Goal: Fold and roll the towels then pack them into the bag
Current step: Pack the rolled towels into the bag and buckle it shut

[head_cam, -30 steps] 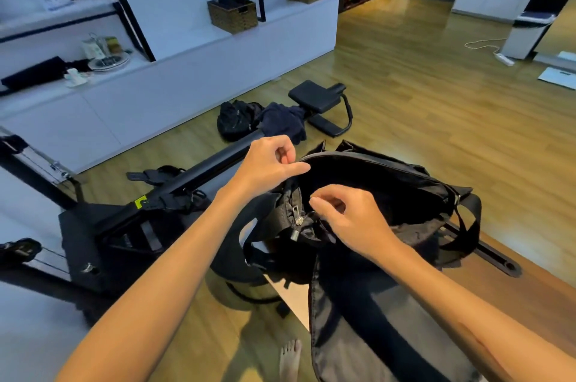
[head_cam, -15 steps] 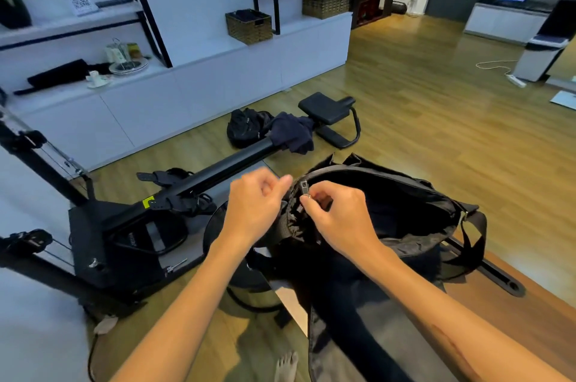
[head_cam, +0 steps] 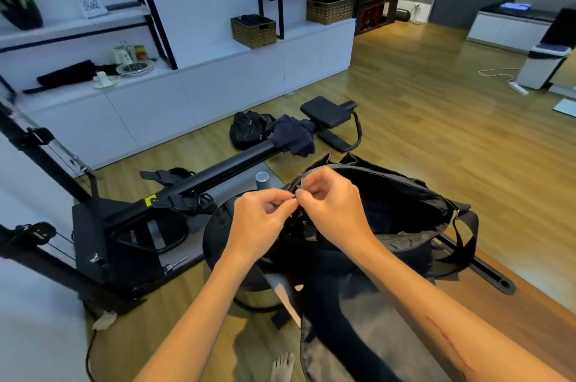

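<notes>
At the near end of the black bag (head_cam: 389,204), on the surface just ahead, both hands together. Left hand (head_cam: 260,222) pinching the fabric edge beside the zip; right hand (head_cam: 330,207) pinching the small metal zip pull (head_cam: 304,183). Mouth of the bag gaping, interior too dark to show any towels. Dark cloth (head_cam: 294,137) draped over the rowing machine (head_cam: 199,185) beyond, possibly a towel. Probably soft, light and floppy, this bag: best steadied by the zip edge or the strap (head_cam: 464,235), not the limp sides.
</notes>
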